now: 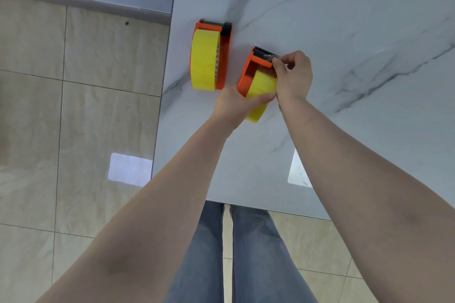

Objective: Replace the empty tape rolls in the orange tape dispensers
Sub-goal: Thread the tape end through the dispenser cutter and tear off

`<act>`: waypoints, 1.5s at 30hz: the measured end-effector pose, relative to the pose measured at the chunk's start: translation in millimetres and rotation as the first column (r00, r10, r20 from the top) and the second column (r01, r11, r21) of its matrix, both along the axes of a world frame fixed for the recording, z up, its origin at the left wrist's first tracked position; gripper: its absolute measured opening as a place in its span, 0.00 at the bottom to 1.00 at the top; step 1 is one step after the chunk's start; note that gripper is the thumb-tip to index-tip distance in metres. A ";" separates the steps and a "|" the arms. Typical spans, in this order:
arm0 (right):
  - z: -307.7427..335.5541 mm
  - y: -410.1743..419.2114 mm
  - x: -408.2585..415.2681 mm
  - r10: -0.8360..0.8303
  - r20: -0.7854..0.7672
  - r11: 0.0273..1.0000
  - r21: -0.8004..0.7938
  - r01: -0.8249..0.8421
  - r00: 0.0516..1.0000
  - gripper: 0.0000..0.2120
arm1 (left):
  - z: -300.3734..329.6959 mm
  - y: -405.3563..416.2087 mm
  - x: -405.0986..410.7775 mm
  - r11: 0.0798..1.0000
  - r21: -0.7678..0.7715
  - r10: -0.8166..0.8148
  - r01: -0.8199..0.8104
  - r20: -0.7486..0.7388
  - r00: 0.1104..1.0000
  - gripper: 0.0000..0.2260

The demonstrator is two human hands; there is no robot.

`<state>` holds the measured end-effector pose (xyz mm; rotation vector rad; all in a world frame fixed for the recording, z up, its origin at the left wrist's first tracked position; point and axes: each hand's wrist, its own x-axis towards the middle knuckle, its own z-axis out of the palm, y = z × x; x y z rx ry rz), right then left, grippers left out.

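Observation:
Two orange tape dispensers lie on the white marble table (344, 81). The left dispenser (226, 56) rests untouched with a full yellow tape roll (204, 59) in it. The second dispenser (248, 71) carries another yellow roll (262, 87). My left hand (236, 106) grips this dispenser and roll from below. My right hand (293, 76) pinches the clear tape end (270, 57) just behind the black toothed blade (267, 51).
The table's left edge runs close beside the left dispenser, with beige floor tiles (73, 106) beyond it. The near table edge is just in front of my legs in grey trousers (246, 253). A wall skirting (86, 5) runs at the far left.

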<state>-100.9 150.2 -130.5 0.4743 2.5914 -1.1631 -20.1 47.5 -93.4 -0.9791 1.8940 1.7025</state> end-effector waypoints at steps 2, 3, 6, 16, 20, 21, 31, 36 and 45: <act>-3.0 2.6 -1.8 0.060 -0.026 0.997 0.040 -0.059 0.998 0.05 | -2.1 -0.3 -0.5 0.999 -0.026 -0.019 0.019 -0.012 1.000 0.18; -4.0 3.0 -3.7 0.098 -0.038 0.993 0.077 -0.095 0.994 0.06 | -2.7 -0.3 -0.9 0.999 -0.038 -0.029 0.029 -0.012 0.999 0.17; -5.1 2.6 -7.7 0.225 -0.070 0.962 0.174 -0.210 0.972 0.10 | -0.9 -2.1 -2.6 0.999 -0.026 -0.036 0.036 -0.013 0.999 0.13; -14.0 9.9 -13.9 0.290 -0.038 0.957 -0.005 -0.290 0.956 0.05 | -6.9 -5.0 6.1 0.982 -0.127 -0.145 0.140 -0.033 0.989 0.25; -14.6 4.9 -15.5 0.250 0.000 0.968 -0.024 -0.250 0.968 0.05 | -4.6 -5.5 5.0 0.980 -0.147 -0.140 0.131 -0.051 0.989 0.18; -13.9 4.4 -16.4 0.252 0.008 0.968 -0.015 -0.252 0.968 0.05 | -2.1 -5.9 4.5 0.981 -0.133 -0.146 0.139 -0.050 0.988 0.15; -8.8 1.8 -19.2 0.285 0.032 0.958 0.020 -0.286 0.958 0.06 | 5.9 -7.8 7.3 0.996 0.056 -0.067 0.069 -0.047 0.997 0.11; -8.3 0.5 -21.8 0.170 0.065 0.984 -0.060 -0.166 0.983 0.09 | 9.1 -4.8 8.8 0.994 0.113 0.010 -0.008 -0.022 1.000 0.10; 7.0 -2.7 -33.8 0.459 -0.083 0.888 0.064 -0.455 0.885 0.07 | 20.7 -5.2 8.5 0.981 0.183 0.069 -0.068 0.003 0.998 0.09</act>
